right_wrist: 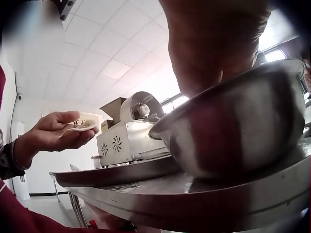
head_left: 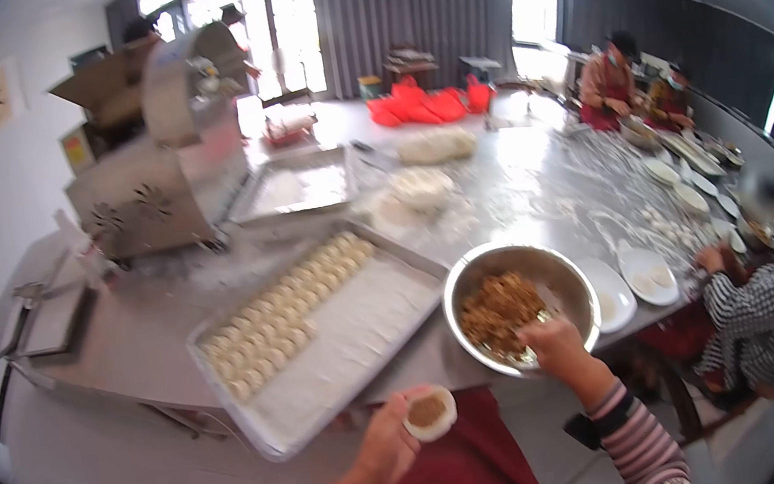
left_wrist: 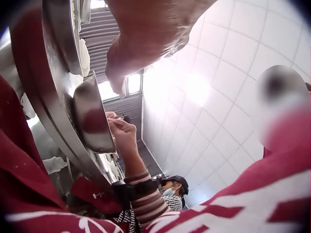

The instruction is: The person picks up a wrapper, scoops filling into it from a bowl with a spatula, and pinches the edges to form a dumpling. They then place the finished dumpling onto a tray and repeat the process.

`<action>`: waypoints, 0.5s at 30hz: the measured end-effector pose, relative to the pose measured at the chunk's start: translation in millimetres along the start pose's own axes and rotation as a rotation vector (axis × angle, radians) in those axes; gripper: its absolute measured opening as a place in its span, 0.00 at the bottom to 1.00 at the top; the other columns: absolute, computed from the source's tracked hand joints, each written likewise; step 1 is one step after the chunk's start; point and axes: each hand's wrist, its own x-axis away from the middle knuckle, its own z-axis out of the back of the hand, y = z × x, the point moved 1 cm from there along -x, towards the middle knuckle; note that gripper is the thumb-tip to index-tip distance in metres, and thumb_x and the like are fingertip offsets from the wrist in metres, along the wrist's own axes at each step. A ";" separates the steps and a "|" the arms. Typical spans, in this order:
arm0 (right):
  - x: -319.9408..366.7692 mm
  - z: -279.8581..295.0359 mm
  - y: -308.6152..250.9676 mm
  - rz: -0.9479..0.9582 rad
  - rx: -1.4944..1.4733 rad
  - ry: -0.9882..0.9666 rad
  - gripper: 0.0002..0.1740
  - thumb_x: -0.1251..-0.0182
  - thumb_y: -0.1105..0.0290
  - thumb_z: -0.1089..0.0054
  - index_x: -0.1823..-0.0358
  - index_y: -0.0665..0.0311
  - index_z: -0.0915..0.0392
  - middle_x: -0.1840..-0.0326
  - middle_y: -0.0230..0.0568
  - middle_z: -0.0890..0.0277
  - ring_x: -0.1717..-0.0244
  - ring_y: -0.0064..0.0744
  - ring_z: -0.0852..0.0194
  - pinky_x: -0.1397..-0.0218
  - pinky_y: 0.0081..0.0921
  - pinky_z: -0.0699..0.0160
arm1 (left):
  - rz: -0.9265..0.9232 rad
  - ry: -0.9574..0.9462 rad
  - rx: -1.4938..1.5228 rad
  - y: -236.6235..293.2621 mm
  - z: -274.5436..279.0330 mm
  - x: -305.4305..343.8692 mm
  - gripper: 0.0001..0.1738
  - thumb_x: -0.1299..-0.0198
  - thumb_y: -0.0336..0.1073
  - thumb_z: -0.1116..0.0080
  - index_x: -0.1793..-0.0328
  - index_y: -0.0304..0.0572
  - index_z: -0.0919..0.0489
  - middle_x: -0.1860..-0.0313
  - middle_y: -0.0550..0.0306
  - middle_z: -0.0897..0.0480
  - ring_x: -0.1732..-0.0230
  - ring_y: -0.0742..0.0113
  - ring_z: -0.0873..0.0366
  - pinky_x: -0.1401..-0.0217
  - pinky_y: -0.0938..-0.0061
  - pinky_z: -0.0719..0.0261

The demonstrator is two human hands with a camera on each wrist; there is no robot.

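My left hand (head_left: 387,452) holds a round dough wrapper (head_left: 444,423) in front of the apron, palm up. A patch of brown filling (head_left: 425,411) lies on the wrapper's middle. In the right wrist view the wrapper (right_wrist: 83,127) rests across the fingers, with the thumb over its near side. My right hand (head_left: 558,349) reaches over the near rim of a steel bowl (head_left: 570,279), its fingers curled round a small shiny metal utensil (head_left: 545,316), mostly hidden by the hand. Crumbly brown filling (head_left: 497,311) fills the bowl's left part.
A metal tray (head_left: 355,359) left of the bowl bears rows of dumplings (head_left: 265,337). White dishes (head_left: 648,273) stand to the right. Behind are a dough slab (head_left: 436,146), another tray (head_left: 297,183) and a steel machine (head_left: 161,192). A seated person (head_left: 771,303) works at the right.
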 end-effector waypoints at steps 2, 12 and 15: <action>2.4 -0.8 3.1 -0.019 0.051 -0.195 0.08 0.41 0.65 0.41 0.63 0.60 0.19 0.66 0.42 0.19 0.61 0.42 0.20 0.55 0.40 0.25 | 0.058 0.012 0.045 5.2 7.2 14.4 0.29 0.27 0.52 0.60 0.37 0.29 0.33 0.40 0.45 0.25 0.38 0.55 0.27 0.33 0.59 0.30; 23.2 34.3 -135.9 0.161 -0.248 0.127 0.34 0.46 0.54 0.31 0.43 0.68 0.29 0.43 0.49 0.26 0.38 0.50 0.32 0.36 0.45 0.34 | 0.112 0.000 0.185 8.8 15.3 33.1 0.34 0.28 0.55 0.65 0.35 0.27 0.35 0.37 0.43 0.27 0.35 0.53 0.30 0.29 0.59 0.36; 37.8 13.1 -154.5 0.150 -0.340 0.283 0.31 0.48 0.61 0.28 0.45 0.68 0.28 0.41 0.51 0.27 0.39 0.53 0.30 0.36 0.46 0.31 | 0.090 -0.078 0.218 11.0 5.8 26.8 0.34 0.28 0.56 0.65 0.35 0.29 0.35 0.37 0.45 0.27 0.35 0.54 0.30 0.29 0.58 0.36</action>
